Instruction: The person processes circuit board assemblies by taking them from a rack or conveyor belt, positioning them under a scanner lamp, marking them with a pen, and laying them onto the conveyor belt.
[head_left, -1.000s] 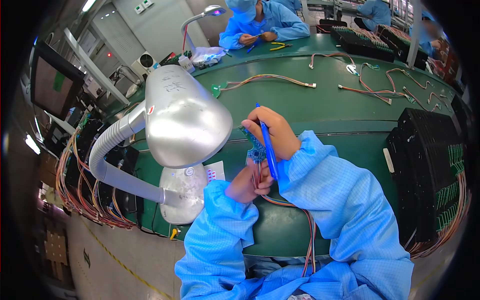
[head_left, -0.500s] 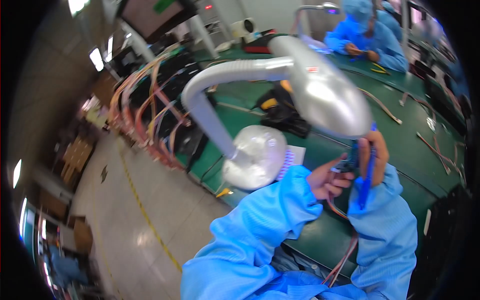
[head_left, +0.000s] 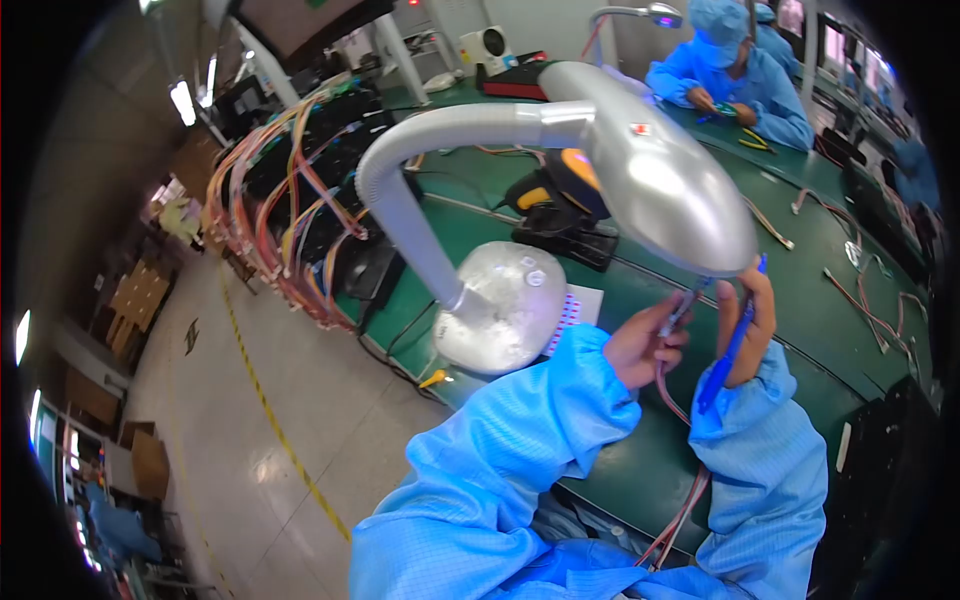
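My left hand (head_left: 645, 342) has its fingers closed on a small circuit board (head_left: 676, 312), seen nearly edge-on below the lamp head. Pinkish and dark wires (head_left: 672, 396) hang from the board and run down past my right sleeve to my lap. Just to the right, my right hand (head_left: 748, 325) is closed around a slim blue pen-like tool (head_left: 727, 362), which slants from above the fingers down toward the wrist. The board's far end meets the lamp's lower edge in view, and the lamp partly hides the fingertips. Whether the right fingertips touch the board, I cannot tell.
A silver gooseneck lamp (head_left: 668, 190) arches over the green table (head_left: 640, 465), its round base (head_left: 500, 310) at left. Behind stand a black-yellow barcode scanner (head_left: 552, 192) and black units with bundled wires (head_left: 300, 215). Loose cables (head_left: 865, 310) lie right; a co-worker (head_left: 735, 75) sits opposite.
The board has turned from showing more of its face to nearly edge-on. The blue tool has tilted further from upright. The whole view has shifted slightly.
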